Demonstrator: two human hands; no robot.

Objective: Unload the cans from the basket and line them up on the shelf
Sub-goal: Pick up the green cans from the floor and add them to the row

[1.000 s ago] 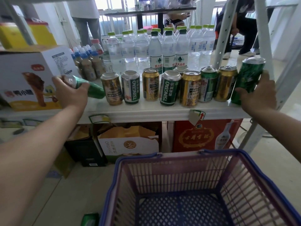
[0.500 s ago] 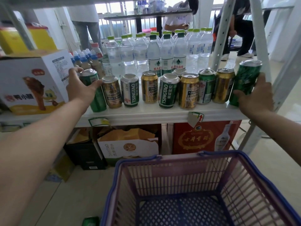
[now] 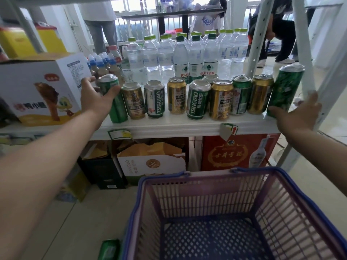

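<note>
Several beer cans [image 3: 197, 102], gold and green, stand in a row along the front of the white shelf [image 3: 169, 126]. At the row's left end stands a tall green can [image 3: 117, 107], upright on the shelf, with my left hand [image 3: 95, 99] wrapped around its upper part. Another tall green can [image 3: 287, 87] stands at the right end. My right hand [image 3: 298, 115] is just below and in front of it, fingers spread, thumb by the can's foot. The purple and blue basket [image 3: 187, 177] sits low in front with nothing in it.
Water bottles [image 3: 180, 53] and small brown drink bottles [image 3: 105, 62] fill the shelf behind the cans. A white carton [image 3: 41, 87] stands left of my left hand. A white shelf post [image 3: 308, 62] rises beside my right hand. A green object [image 3: 109, 249] lies on the floor left of the basket.
My left hand turned its green can upright and set it at the row's left end. My right hand slid down off the right can, which now stands on the shelf.
</note>
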